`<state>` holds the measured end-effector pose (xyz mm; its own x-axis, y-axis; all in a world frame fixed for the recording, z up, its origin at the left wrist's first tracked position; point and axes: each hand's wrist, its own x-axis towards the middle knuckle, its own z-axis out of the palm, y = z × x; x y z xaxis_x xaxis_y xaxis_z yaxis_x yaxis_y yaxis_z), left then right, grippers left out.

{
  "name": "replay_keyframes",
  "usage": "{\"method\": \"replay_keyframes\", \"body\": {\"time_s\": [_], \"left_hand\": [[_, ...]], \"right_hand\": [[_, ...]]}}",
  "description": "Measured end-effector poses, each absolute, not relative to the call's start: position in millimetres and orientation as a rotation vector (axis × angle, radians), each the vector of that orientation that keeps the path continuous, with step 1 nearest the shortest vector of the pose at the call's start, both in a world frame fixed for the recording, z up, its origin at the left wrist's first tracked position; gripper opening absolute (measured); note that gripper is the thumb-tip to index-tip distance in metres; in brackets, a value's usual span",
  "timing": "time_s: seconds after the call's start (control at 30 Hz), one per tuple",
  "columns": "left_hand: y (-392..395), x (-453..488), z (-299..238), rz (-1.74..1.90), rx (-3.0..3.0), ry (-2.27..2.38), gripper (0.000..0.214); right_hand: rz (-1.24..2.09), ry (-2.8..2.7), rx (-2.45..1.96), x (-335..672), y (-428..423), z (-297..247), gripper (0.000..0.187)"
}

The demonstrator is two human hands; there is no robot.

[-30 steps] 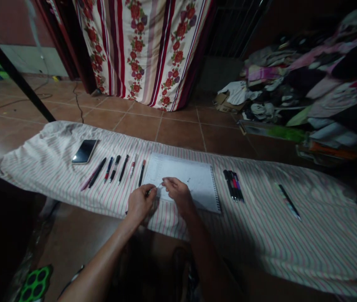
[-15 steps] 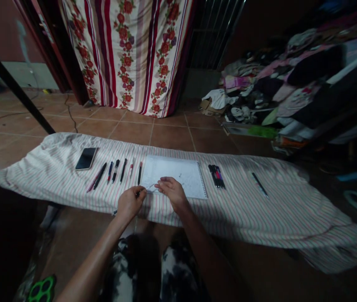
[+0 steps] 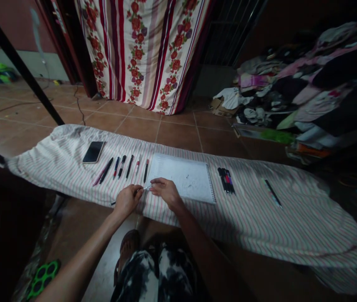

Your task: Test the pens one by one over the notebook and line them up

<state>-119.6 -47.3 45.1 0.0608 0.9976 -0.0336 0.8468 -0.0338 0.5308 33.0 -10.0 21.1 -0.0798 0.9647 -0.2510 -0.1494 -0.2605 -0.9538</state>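
My left hand [image 3: 128, 200] is closed round a dark pen [image 3: 124, 198] whose rear end sticks out to the left. My right hand [image 3: 165, 191] pinches the pen's thin light tip end [image 3: 147, 188] between the two hands. Both hands hover over the striped cloth [image 3: 254, 218] at the near left corner of a spiral notebook [image 3: 186, 177]. A row of several pens [image 3: 120, 167] lies left of the notebook, and a smartphone [image 3: 93, 151] lies beyond them.
A bundle of pens [image 3: 226, 180] lies right of the notebook, and a single pen [image 3: 272, 193] further right. A floral curtain [image 3: 147, 50] hangs behind. Piled clothes [image 3: 307, 92] fill the right. A dark pole [image 3: 21, 63] slants at left. My patterned trousers [image 3: 153, 272] are below.
The view shifted slightly. My hands stayed together on the pen and moved a little toward the notebook's near left corner; the pen now lies flatter between them.
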Motion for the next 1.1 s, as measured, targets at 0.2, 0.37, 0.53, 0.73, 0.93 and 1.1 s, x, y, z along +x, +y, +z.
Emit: {"method": "replay_keyframes", "body": {"time_s": [0.2,0.37,0.53,0.73,0.93,1.1], "left_hand": [[-38.0,-121.8,39.5,0.449,1.94,1.843,0.029],[-29.8,-123.6,32.3,0.416,1.958,1.836,0.028],[-27.4,-124.8,31.2,0.413,1.945,1.847,0.028],[-27.8,-124.3,31.0,0.405,1.92,1.899,0.026],[-27.3,-116.3,32.8,0.464,1.846,1.906,0.027],[-28.2,-99.1,36.3,0.508,1.798,1.895,0.027]], "right_hand": [[1.584,-1.035,-1.218,36.3,-2.6,21.6,0.031],[1.58,-1.044,-1.237,33.5,4.1,12.5,0.033],[1.54,-1.031,-1.243,28.3,9.4,-2.1,0.033],[1.582,-0.99,-1.226,24.3,9.9,-7.5,0.036],[1.43,-0.842,-1.271,34.7,5.0,10.0,0.028],[1.48,-0.758,-1.281,55.8,-0.6,21.6,0.022]]}}
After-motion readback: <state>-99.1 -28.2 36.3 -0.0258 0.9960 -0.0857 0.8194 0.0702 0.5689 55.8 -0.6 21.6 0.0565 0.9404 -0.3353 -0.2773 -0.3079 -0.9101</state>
